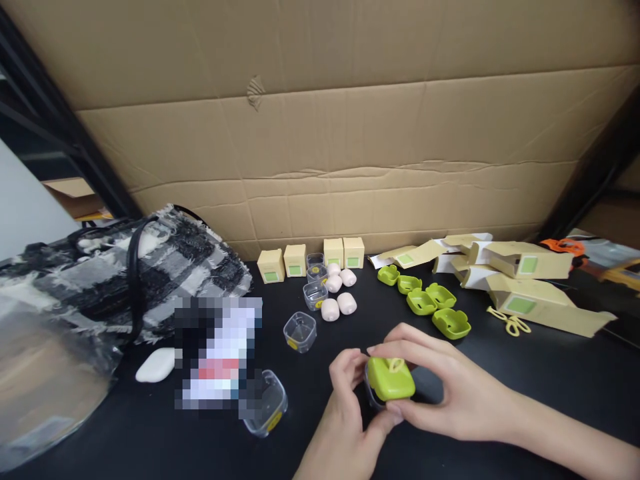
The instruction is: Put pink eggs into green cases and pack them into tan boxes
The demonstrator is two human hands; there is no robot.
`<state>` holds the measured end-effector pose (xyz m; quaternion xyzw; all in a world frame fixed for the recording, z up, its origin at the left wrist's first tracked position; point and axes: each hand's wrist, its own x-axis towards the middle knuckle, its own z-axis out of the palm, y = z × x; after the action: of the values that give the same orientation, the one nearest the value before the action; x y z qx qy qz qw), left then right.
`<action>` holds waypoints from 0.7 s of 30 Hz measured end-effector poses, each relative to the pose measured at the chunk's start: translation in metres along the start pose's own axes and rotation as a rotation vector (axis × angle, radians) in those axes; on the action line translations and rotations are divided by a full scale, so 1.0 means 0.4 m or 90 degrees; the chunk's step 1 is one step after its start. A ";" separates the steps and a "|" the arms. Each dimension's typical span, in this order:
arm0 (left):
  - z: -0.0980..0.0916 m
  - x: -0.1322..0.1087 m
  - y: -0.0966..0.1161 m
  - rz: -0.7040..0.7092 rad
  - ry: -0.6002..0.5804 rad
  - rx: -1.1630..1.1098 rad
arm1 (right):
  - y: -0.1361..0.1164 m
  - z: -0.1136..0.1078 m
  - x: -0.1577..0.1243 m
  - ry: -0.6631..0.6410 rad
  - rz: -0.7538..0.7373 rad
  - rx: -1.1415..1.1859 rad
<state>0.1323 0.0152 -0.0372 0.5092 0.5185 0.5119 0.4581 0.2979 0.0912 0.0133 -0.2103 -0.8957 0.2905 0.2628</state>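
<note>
- Both hands meet near the front edge of the black surface (550, 373), and together they hold one small green case (391, 379).
- Left hand (345, 400) curls its fingers on the left side of the green case, with the thumb by the bottom.
- Right hand (450, 393) wraps over the right side of the case, with its fingertips on the top.
- A thin yellow loop (397, 364) sits on top of the green case.
- Just behind the hands, more green cases (430, 303) lie in a little bunch on the surface.
- Pink egg-shaped pieces (337, 293) lie near the middle, close to the back edge.
- Small clear boxes (300, 331) stand left of the pink pieces, and one more clear box (265, 407) lies near the front.
- Four small tan boxes (295, 260) with green labels stand in a row along the back edge.
- Open tan cartons (525, 280) lie in a heap toward the back right corner.
- Yellow scissors (511, 323) lie just in front of that heap.
- A black and white fuzzy bag (150, 267) rests at the left edge.
- A white oval thing (157, 365) lies just in front of the bag.
- A brown cardboard wall (320, 133) stands behind it all.
</note>
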 end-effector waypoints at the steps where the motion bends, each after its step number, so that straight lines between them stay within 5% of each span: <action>1: 0.001 0.001 -0.003 0.001 0.000 0.001 | 0.000 -0.001 0.001 -0.001 0.001 -0.002; 15: -0.002 0.009 -0.053 0.046 -0.008 0.065 | 0.001 -0.008 0.007 -0.139 0.057 -0.163; 21: 0.010 0.017 -0.083 0.106 0.059 0.088 | 0.066 -0.028 0.038 -0.023 0.039 -0.271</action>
<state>0.1340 0.0236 -0.0701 0.5564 0.5292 0.5342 0.3535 0.2985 0.1234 0.0097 -0.2830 -0.9345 0.1065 0.1876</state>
